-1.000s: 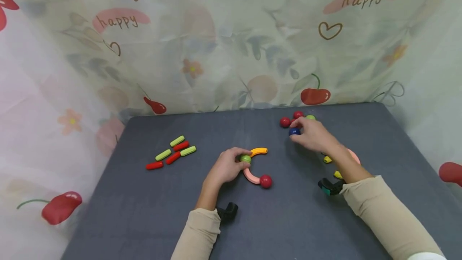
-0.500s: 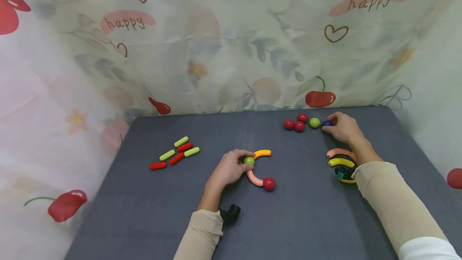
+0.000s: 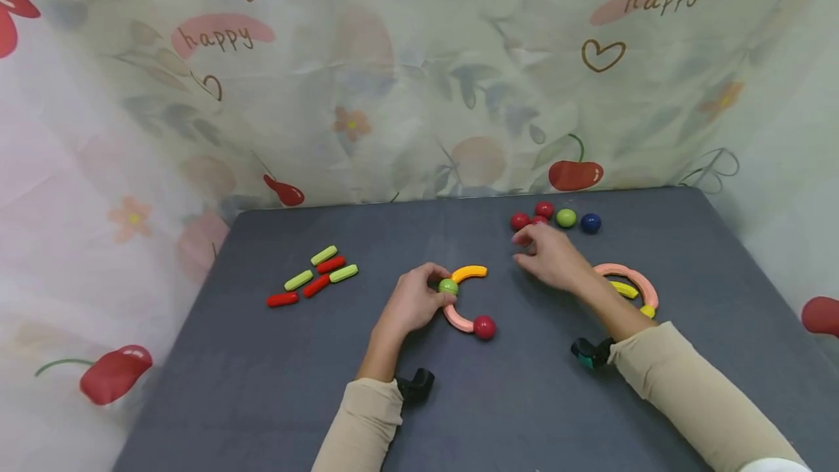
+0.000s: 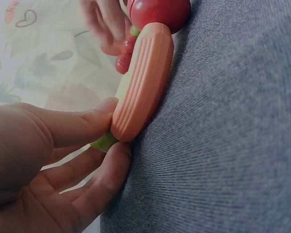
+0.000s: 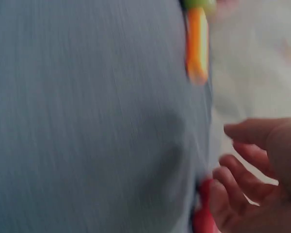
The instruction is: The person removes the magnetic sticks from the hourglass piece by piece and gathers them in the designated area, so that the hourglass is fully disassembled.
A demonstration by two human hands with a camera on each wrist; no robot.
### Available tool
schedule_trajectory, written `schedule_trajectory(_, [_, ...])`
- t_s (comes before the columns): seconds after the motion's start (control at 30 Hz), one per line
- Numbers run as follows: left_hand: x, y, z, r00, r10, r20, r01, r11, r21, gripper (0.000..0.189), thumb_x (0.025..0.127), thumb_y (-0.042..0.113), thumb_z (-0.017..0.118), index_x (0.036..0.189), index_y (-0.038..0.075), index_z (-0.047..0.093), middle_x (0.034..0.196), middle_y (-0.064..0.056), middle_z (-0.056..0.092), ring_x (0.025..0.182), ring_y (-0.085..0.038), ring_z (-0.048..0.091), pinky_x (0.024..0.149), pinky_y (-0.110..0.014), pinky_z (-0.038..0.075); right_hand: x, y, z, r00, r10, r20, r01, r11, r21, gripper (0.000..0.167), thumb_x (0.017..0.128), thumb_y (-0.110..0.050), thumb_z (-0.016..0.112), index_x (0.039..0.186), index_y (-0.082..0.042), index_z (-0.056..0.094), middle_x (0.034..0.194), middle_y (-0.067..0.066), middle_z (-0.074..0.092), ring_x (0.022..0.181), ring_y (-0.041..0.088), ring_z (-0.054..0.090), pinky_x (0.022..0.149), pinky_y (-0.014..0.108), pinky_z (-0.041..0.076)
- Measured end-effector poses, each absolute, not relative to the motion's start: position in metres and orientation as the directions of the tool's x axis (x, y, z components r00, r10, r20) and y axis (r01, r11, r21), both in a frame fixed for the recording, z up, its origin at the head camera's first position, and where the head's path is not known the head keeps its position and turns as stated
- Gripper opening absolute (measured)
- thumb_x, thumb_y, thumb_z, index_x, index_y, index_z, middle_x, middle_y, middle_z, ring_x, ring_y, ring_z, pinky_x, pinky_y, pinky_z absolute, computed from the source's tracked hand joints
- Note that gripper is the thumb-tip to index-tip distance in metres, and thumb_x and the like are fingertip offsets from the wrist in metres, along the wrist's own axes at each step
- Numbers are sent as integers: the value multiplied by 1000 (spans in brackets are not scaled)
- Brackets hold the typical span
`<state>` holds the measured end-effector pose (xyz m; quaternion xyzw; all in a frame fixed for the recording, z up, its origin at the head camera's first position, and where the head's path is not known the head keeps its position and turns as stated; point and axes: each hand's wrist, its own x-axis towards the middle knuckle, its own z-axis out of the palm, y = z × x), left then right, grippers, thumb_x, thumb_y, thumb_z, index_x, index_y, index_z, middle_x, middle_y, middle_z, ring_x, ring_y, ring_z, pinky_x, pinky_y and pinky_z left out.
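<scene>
My left hand (image 3: 417, 299) pinches a green ball (image 3: 448, 287) between thumb and fingers, low over the table. An orange curved piece (image 3: 470, 272) extends from that ball on the far side. On the near side a pink curved piece (image 4: 145, 82) leads from the ball to a red ball (image 3: 484, 327) at its other end. My right hand (image 3: 553, 259) holds nothing; its fingers are parted and loosely bent, just in front of several loose red balls (image 3: 520, 221). In the right wrist view the hand (image 5: 257, 170) is blurred, with the orange piece (image 5: 198, 46) beyond it.
A loose green ball (image 3: 566, 218) and a blue ball (image 3: 591, 223) lie at the back right. Pink (image 3: 639, 284) and yellow curved pieces (image 3: 624, 289) are partly behind my right forearm. Several red sticks (image 3: 282, 299) and light green sticks (image 3: 324, 255) lie at the left. A patterned curtain (image 3: 419, 93) hangs behind.
My right hand carried the blue ball rightward, set it down beside the loose green ball, and came back left without it. My left hand has kept its pinch on the green ball.
</scene>
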<state>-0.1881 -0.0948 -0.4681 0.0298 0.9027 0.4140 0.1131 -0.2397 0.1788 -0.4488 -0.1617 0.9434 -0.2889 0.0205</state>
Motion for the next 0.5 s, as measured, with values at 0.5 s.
schedule_trajectory(0.5, [-187, -97, -466, -964, 208, -167, 10, 655, 755, 30, 92, 23, 77, 121, 18, 71, 106, -2, 73, 75, -13, 62, 69, -30, 50, -237, 110, -467, -896, -443, -35, -364, 777, -514, 19, 93, -26, 75, 100, -8, 73, 91, 8, 65, 78, 19, 55, 69, 29, 45])
